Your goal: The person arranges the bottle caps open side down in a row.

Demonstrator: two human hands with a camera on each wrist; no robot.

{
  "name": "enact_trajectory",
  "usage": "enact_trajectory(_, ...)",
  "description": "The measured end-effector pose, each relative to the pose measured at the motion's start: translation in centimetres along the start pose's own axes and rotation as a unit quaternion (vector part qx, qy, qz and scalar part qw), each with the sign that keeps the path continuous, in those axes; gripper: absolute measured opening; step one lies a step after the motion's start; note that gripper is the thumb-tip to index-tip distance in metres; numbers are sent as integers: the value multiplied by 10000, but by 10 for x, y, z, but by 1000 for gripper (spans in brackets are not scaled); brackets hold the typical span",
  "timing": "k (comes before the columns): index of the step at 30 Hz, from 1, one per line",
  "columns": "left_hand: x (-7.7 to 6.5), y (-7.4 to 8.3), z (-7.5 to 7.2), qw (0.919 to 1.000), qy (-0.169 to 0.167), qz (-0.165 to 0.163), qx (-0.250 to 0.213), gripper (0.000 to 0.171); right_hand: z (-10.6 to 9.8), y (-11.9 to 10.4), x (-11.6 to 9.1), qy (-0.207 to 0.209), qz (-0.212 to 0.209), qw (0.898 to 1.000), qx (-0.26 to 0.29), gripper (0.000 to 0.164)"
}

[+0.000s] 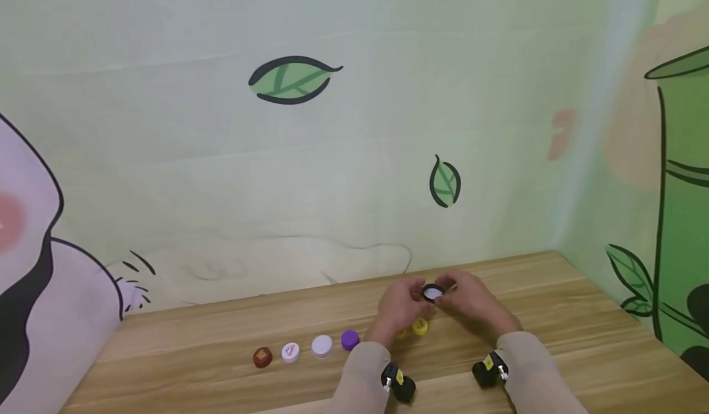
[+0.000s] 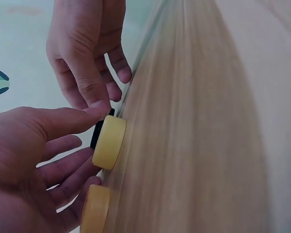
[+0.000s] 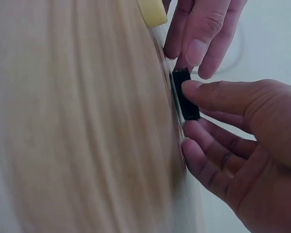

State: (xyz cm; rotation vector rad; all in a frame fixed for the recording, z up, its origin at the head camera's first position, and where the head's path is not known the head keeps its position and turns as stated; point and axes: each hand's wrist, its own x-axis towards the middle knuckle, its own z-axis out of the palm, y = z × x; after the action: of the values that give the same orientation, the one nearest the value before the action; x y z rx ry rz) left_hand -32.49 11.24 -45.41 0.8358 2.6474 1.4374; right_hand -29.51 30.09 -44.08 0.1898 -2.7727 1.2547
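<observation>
A black bottle cap with a pale round middle is between both hands, close over the wooden table. My right hand pinches it; in the right wrist view the right thumb presses along the black side of the cap. From the other side my left hand holds its edge with thumb and fingertips. In the left wrist view, a yellow cap partly hides the black cap and the left fingertips. Near the left hand stands an orange-yellow cap, mostly covered by that hand in the head view.
Left of the hands, a purple cap, a white cap, a white cap with a red mark and a brown-red cap form a row on the wooden table. A printed cloth wall rises behind the table's back edge.
</observation>
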Motion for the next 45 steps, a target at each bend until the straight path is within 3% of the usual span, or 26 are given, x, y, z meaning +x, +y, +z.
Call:
enact_trajectory(7,-4,4,-6,9996,247,-132,-2,54,-2,-4,0,-31,-49,9998,176,26)
enact_trajectory(11,-7,7,-9,9983,536,-197,120,39,-11,-8,-3,-197,-100,9998,28,21)
enact_trajectory(15,-9,9,-10,9969,758,-188,116,26,-19,-12,-6,-453,-15,9987,213,22)
enact_trajectory(19,-10,10,-10,9961,864,-180,30,19,-24,-13,-9,-595,30,9970,485,24)
enact_trajectory(26,-13,16,-8,9966,819,-101,-47,10,-31,-6,-14,-618,-352,9960,546,18)
enact_trajectory(31,-12,18,-8,9976,687,21,19,12,-32,-1,-11,-706,-312,9940,771,20)
enact_trajectory(37,-13,16,-9,9978,525,302,259,31,-32,0,-12,-816,-216,9932,799,22)
enact_trajectory(45,-14,19,-11,9961,234,381,754,44,-35,-3,-12,-947,-132,9914,895,28)
